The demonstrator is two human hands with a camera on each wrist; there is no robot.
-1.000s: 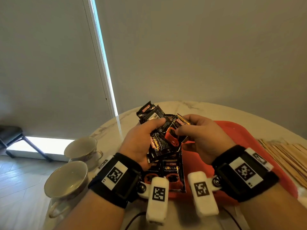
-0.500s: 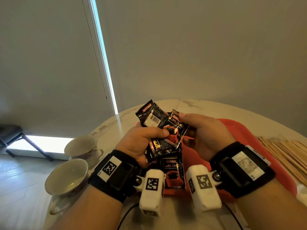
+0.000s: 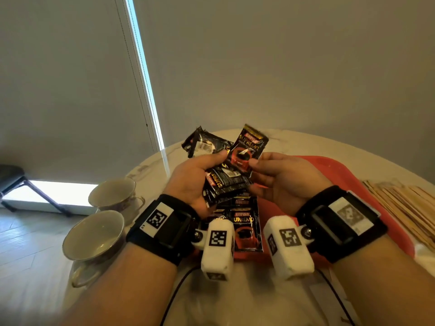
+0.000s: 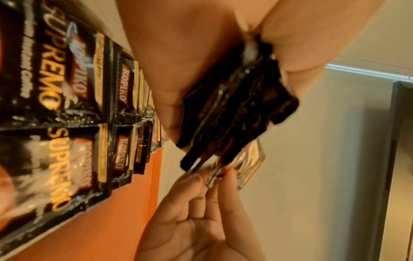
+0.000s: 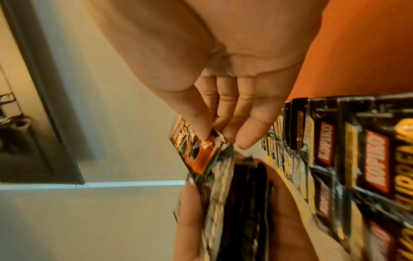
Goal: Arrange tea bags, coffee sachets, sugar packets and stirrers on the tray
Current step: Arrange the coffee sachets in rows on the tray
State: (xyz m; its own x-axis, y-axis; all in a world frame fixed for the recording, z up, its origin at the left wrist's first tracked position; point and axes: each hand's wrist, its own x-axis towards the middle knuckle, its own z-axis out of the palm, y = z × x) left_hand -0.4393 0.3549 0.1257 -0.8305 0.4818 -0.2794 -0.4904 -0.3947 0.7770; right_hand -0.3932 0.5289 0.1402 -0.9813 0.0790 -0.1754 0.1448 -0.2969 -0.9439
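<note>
My left hand (image 3: 200, 177) grips a fanned stack of black coffee sachets (image 3: 223, 182) above the red tray (image 3: 329, 170). My right hand (image 3: 270, 170) pinches one sachet (image 3: 248, 149) by its lower edge, upright beside the stack. The left wrist view shows the stack (image 4: 241, 109) edge-on in my left hand, with my right hand's fingertips (image 4: 201, 178) at its end. In the right wrist view, thumb and fingers (image 5: 201, 123) pinch that sachet (image 5: 198, 155). Rows of coffee sachets (image 3: 244, 227) lie overlapped on the tray (image 4: 100, 238) below both hands.
Two empty teacups (image 3: 94, 236) (image 3: 113, 191) stand at the table's left edge. A pile of wooden stirrers (image 3: 404, 203) lies right of the tray. The round marble table (image 3: 150, 165) ends close to the wall and window blind.
My right hand has drawn one sachet out of the stack and raised it upright. Both hands have lifted slightly above the tray.
</note>
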